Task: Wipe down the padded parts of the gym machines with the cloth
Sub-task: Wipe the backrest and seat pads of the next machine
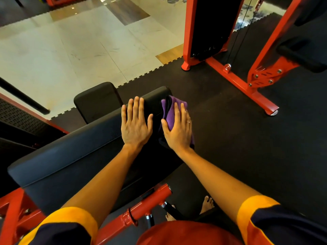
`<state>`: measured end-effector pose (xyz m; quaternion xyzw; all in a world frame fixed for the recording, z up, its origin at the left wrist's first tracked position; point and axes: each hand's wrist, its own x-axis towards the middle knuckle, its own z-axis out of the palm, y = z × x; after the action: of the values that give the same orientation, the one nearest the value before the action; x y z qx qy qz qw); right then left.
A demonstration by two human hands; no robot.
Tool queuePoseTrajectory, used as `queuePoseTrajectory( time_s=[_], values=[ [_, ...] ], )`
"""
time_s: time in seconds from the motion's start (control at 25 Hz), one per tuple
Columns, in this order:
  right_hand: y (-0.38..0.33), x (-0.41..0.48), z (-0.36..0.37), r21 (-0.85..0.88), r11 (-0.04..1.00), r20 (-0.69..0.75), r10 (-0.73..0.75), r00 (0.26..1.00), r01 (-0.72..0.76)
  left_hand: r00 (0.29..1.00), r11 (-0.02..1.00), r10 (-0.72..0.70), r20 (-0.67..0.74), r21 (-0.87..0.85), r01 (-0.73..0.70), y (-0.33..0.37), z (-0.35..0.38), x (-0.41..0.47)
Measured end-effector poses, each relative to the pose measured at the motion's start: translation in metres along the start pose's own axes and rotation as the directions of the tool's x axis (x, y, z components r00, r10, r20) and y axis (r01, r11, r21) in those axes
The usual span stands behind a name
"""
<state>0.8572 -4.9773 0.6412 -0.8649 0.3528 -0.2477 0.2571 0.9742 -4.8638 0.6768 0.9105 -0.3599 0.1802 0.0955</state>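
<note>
A long black padded backrest (74, 156) of a red-framed machine runs from lower left up to the middle of the view. My left hand (135, 124) lies flat on its top near the far end, fingers straight and spread. Beside it, my right hand (178, 128) presses a purple cloth (170, 110) against the pad's right side near the top corner. The fingers lie straight over the cloth, thumb out to the left. A second smaller black pad (96, 100) stands behind the backrest.
The machine's red frame tube (146, 204) crosses below my arms. Another red-framed machine (247, 82) with a black pad (300, 55) stands at the right on black rubber matting. Pale floor tiles lie at upper left. A black bar (23, 96) juts in from the left.
</note>
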Motion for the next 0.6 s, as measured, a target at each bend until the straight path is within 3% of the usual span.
queuePoseTrajectory(
  time_s=[0.12, 0.32, 0.52, 0.6],
  values=[
    [-0.004, 0.018, -0.001, -0.001, 0.999, 0.028, -0.039, 0.999, 0.039, 1.000, 1.000, 0.000, -0.002, -0.002, 0.000, -0.001, 0.001, 0.000],
    [-0.023, 0.080, -0.016, 0.129, 0.984, 0.156, 0.104, 0.982, -0.125, 1.000, 1.000, -0.001, -0.013, 0.018, 0.001, -0.001, 0.001, -0.001],
    [0.013, -0.004, -0.001, -0.037, 0.996, -0.015, -0.077, 0.997, 0.076, 1.000, 1.000, 0.002, -0.018, 0.004, -0.002, 0.000, 0.001, 0.000],
    [0.028, -0.030, 0.004, -0.075, 0.992, -0.013, -0.105, 0.994, 0.104, 1.000, 1.000, 0.004, -0.002, 0.003, -0.004, 0.001, 0.000, -0.001]
  ],
)
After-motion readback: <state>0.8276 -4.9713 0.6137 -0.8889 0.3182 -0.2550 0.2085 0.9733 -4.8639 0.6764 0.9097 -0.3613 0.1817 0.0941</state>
